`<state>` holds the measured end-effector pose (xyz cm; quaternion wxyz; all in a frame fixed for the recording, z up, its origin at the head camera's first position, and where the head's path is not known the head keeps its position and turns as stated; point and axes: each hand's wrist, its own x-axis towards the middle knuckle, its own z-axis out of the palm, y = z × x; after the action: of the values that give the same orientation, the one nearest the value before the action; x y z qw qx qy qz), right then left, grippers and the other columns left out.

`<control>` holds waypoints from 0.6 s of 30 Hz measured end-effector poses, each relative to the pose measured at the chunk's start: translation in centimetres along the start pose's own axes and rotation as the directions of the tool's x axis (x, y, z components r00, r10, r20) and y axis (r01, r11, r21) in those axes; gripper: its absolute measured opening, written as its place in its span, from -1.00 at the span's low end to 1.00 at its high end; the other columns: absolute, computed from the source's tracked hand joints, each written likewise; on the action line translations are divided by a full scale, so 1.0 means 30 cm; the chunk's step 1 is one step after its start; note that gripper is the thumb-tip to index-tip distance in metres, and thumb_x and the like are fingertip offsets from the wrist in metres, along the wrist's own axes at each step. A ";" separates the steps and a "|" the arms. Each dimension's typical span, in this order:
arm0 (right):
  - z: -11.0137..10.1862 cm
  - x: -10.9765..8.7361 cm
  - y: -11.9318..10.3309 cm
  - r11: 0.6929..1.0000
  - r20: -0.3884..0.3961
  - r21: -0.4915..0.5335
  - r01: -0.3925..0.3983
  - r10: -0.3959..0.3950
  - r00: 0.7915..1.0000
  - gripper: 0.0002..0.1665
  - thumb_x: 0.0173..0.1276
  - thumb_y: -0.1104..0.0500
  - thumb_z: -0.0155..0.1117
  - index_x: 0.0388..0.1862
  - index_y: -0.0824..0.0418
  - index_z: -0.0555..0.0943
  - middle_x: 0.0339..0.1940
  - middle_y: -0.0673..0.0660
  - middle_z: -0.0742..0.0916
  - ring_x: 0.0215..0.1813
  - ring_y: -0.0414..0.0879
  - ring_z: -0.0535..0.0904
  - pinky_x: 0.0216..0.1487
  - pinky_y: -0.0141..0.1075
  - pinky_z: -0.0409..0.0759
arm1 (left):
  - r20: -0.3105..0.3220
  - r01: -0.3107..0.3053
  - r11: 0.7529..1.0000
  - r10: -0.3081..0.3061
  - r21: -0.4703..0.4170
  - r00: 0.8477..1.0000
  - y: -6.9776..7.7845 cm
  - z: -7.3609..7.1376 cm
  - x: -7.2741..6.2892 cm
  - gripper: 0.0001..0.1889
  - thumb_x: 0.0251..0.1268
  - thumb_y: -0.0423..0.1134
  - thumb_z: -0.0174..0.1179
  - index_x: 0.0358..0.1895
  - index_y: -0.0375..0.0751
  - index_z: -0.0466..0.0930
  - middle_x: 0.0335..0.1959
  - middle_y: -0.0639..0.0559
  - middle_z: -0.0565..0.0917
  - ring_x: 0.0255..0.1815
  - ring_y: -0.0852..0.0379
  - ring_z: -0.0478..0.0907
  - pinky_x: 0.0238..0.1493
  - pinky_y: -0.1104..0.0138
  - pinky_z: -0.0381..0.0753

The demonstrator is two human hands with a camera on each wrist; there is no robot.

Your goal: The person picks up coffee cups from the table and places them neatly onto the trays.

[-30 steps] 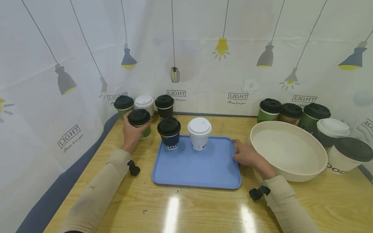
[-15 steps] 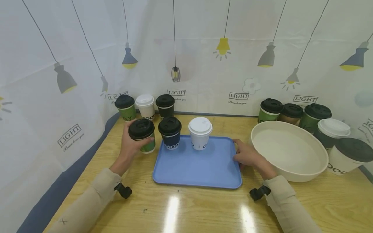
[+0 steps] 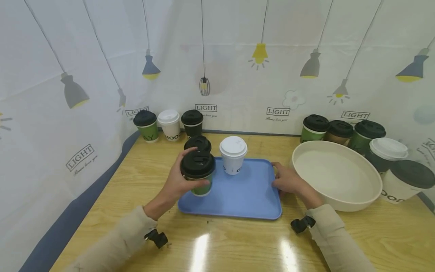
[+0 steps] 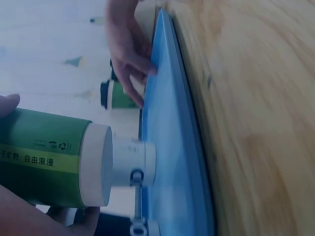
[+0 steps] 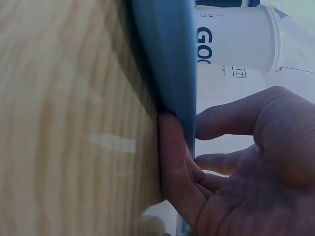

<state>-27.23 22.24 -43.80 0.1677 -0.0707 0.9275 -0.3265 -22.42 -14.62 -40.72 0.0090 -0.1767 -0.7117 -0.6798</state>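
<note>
My left hand [image 3: 174, 186] grips a green paper coffee cup [image 3: 198, 165] with a black lid, fingers and thumb round its sides. In the left wrist view the cup's pale base [image 4: 98, 164] hangs clear of the blue tray [image 3: 238, 204], over its left part. Behind it stands a dark cup [image 3: 198, 142] on the tray, mostly hidden apart from its black lid. A white-lidded white cup [image 3: 233, 155] stands upright at the tray's back middle. My right hand [image 3: 289, 179] pinches the tray's right rim, thumb inside and a finger underneath, as the right wrist view shows.
At the back left stand a green cup [image 3: 149, 132], a white cup [image 3: 170, 126] and a black cup [image 3: 193, 126]. A wide cream bowl [image 3: 336, 175] sits right of the tray, with several lidded cups [image 3: 411, 179] behind and beside it. A printed curtain [image 3: 238, 75] backs the table.
My left hand has carried the green cup from the left of the tray rightward and nearer, over the tray's left part. The right hand and the tray have stayed put.
</note>
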 end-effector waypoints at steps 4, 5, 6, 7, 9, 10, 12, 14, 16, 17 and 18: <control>0.001 -0.003 0.000 1.000 0.004 -0.005 0.011 -0.011 1.000 0.03 0.21 0.37 0.18 0.64 0.45 -0.02 -0.30 0.25 0.67 -0.47 -0.05 0.64 -0.45 -0.25 0.69 | 0.098 0.043 0.999 -0.042 -0.015 0.994 0.005 0.091 0.013 0.05 -0.10 -0.34 0.63 0.54 -0.04 0.22 0.40 -0.09 0.53 0.37 0.02 0.50 0.57 -0.06 0.25; 0.000 -0.004 0.000 1.000 0.005 -0.006 0.012 -0.012 1.000 0.03 0.21 0.38 0.18 0.63 0.45 -0.03 -0.31 0.25 0.67 -0.47 -0.06 0.64 -0.45 -0.25 0.69 | 0.124 0.063 0.998 -0.061 -0.016 0.990 0.005 0.116 0.016 0.03 -0.09 -0.31 0.64 0.52 -0.03 0.24 0.38 -0.08 0.55 0.37 0.02 0.50 0.56 -0.06 0.27; -0.001 -0.003 0.000 1.000 0.007 -0.006 0.010 -0.010 1.000 0.03 0.22 0.38 0.18 0.63 0.45 -0.03 -0.31 0.25 0.66 -0.47 -0.06 0.64 -0.45 -0.25 0.69 | 0.147 0.084 0.996 -0.081 -0.013 0.986 0.003 0.141 0.021 0.01 -0.09 -0.30 0.65 0.50 0.00 0.27 0.37 -0.05 0.57 0.36 0.02 0.51 0.55 -0.05 0.29; -0.001 -0.003 0.001 1.000 0.007 -0.005 0.009 -0.009 1.000 0.03 0.22 0.38 0.18 0.63 0.45 -0.03 -0.31 0.25 0.66 -0.48 -0.06 0.64 -0.45 -0.25 0.69 | 0.169 0.104 0.994 -0.101 -0.014 0.980 0.000 0.167 0.025 -0.01 -0.09 -0.29 0.65 0.48 0.02 0.29 0.35 -0.03 0.58 0.36 0.03 0.52 0.54 -0.04 0.31; -0.002 -0.001 0.003 1.000 0.010 -0.004 0.005 -0.005 1.000 0.03 0.23 0.37 0.18 0.64 0.44 -0.03 -0.32 0.24 0.66 -0.48 -0.06 0.64 -0.45 -0.25 0.69 | 0.199 0.140 0.990 -0.134 -0.015 0.971 -0.005 0.219 0.037 -0.03 -0.07 -0.29 0.65 0.46 0.06 0.30 0.33 0.01 0.61 0.35 0.04 0.53 0.53 -0.04 0.34; -0.003 -0.001 0.003 1.000 0.010 -0.004 0.004 -0.004 1.000 0.03 0.23 0.37 0.18 0.64 0.44 -0.03 -0.33 0.23 0.66 -0.48 -0.06 0.64 -0.45 -0.25 0.69 | 0.206 0.154 0.988 -0.147 -0.019 0.968 -0.008 0.246 0.045 -0.04 -0.07 -0.30 0.65 0.46 0.09 0.30 0.32 0.03 0.61 0.35 0.05 0.53 0.53 -0.04 0.35; -0.004 0.002 0.006 1.000 0.008 0.000 0.002 -0.002 1.000 0.02 0.24 0.37 0.18 0.64 0.42 -0.02 -0.33 0.23 0.66 -0.48 -0.06 0.65 -0.45 -0.26 0.69 | 0.211 0.176 0.984 -0.166 -0.028 0.963 -0.014 0.301 0.064 -0.03 -0.05 -0.30 0.64 0.46 0.14 0.28 0.33 0.09 0.59 0.37 0.07 0.52 0.55 -0.03 0.33; -0.005 0.003 0.009 1.000 0.006 0.009 0.010 -0.010 1.000 0.02 0.25 0.37 0.18 0.65 0.42 -0.02 -0.33 0.22 0.66 -0.48 -0.07 0.65 -0.46 -0.26 0.70 | 0.204 0.185 0.982 -0.175 -0.033 0.963 -0.020 0.351 0.083 -0.01 -0.04 -0.29 0.65 0.47 0.18 0.25 0.35 0.14 0.57 0.39 0.11 0.50 0.58 -0.02 0.30; -0.004 0.002 0.011 0.999 0.001 0.025 0.029 -0.029 1.000 0.03 0.24 0.38 0.18 0.64 0.45 -0.03 -0.34 0.22 0.66 -0.50 -0.08 0.66 -0.46 -0.26 0.71 | 0.191 0.192 0.981 -0.182 -0.032 0.964 -0.029 0.398 0.102 0.00 -0.05 -0.27 0.65 0.48 0.22 0.24 0.36 0.20 0.55 0.40 0.14 0.48 0.59 0.00 0.28; -0.004 0.002 0.013 0.999 -0.003 0.033 0.041 -0.041 0.999 0.03 0.23 0.39 0.18 0.63 0.47 -0.04 -0.35 0.22 0.66 -0.51 -0.08 0.66 -0.47 -0.25 0.71 | 0.185 0.193 0.981 -0.185 -0.030 0.965 -0.033 0.420 0.111 0.02 -0.05 -0.26 0.66 0.49 0.22 0.22 0.36 0.22 0.55 0.40 0.15 0.48 0.59 0.01 0.29; -0.004 0.000 0.013 0.997 -0.001 0.046 0.054 -0.054 0.999 0.03 0.23 0.40 0.18 0.63 0.48 -0.04 -0.37 0.22 0.66 -0.52 -0.08 0.66 -0.47 -0.25 0.72 | 0.176 0.192 0.981 -0.184 -0.032 0.967 -0.040 0.439 0.119 0.02 -0.06 -0.27 0.66 0.49 0.22 0.22 0.36 0.22 0.54 0.40 0.16 0.48 0.59 0.03 0.30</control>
<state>-27.27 22.61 -43.95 0.1607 -0.0920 0.9174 -0.3523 -23.09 -0.98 -41.96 -0.1214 -0.1668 -0.7067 -0.6768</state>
